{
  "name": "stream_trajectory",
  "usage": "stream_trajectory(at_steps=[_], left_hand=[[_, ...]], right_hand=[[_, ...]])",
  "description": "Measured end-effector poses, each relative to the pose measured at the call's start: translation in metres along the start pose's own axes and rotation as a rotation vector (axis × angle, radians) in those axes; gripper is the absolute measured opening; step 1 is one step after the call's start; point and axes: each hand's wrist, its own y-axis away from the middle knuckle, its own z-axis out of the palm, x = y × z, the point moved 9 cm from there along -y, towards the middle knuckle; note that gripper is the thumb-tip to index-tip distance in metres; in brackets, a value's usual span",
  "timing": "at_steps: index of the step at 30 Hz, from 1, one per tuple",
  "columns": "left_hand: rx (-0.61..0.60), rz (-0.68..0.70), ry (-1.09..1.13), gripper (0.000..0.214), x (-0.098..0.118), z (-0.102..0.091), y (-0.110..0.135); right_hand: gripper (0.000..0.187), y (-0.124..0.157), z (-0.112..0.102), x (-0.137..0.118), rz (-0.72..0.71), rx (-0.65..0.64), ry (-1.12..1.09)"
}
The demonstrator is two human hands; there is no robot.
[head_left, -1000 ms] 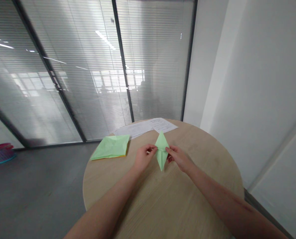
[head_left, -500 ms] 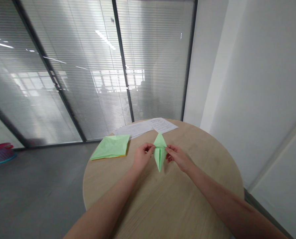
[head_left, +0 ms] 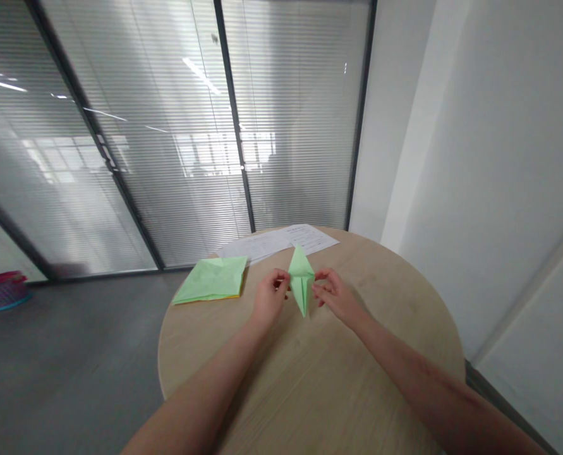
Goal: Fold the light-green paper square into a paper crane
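Paper [head_left: 302, 282], pale green and creased into a long diamond, takes centre stage, poised over the round wooden table [head_left: 309, 385] between two bare hands. The left hand [head_left: 268, 296] has its thumb and fingers pinched together on the diamond's left corner, a sure-looking hold. The right hand [head_left: 337, 297] is at the opposite corner, thumb and forefinger a narrow gap apart, and whether they truly grip the edge or merely hover beside it, I cannot tell! As for progress, plenty looks done: the sides run out to two sharp points, a fold line crosses from corner to corner, and a slit splits the lower half while the upper half shows smooth. What's left is harder to call; the middle doesn't look pressed fully flat, so the folding seems part-way rather than finished, and the underside is hidden. Over on the left, the flat green sheets [head_left: 211, 279], yellow showing along the bottom edge, lie clear of both hands, near the printed white pages [head_left: 276, 242].
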Motion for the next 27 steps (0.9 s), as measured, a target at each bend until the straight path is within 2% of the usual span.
stream_trajectory(at_steps=[5,9,17,27], left_hand=[[0.003,-0.016,-0.040,0.023,0.000,0.001,0.001],[-0.025,0.009,-0.092,0.028,0.001,0.004,0.001],[-0.098,0.097,-0.172,0.036,0.004,0.011,0.003],[-0.092,0.074,-0.195,0.034,0.004,0.011,0.004]], right_hand=[[0.043,0.004,0.008,-0.010,-0.075,-0.052,0.135],[0.037,0.004,0.008,-0.007,-0.049,-0.054,0.181],[0.030,-0.002,-0.001,0.008,-0.034,0.002,0.143],[0.033,-0.002,0.001,0.012,-0.034,-0.019,0.141]])
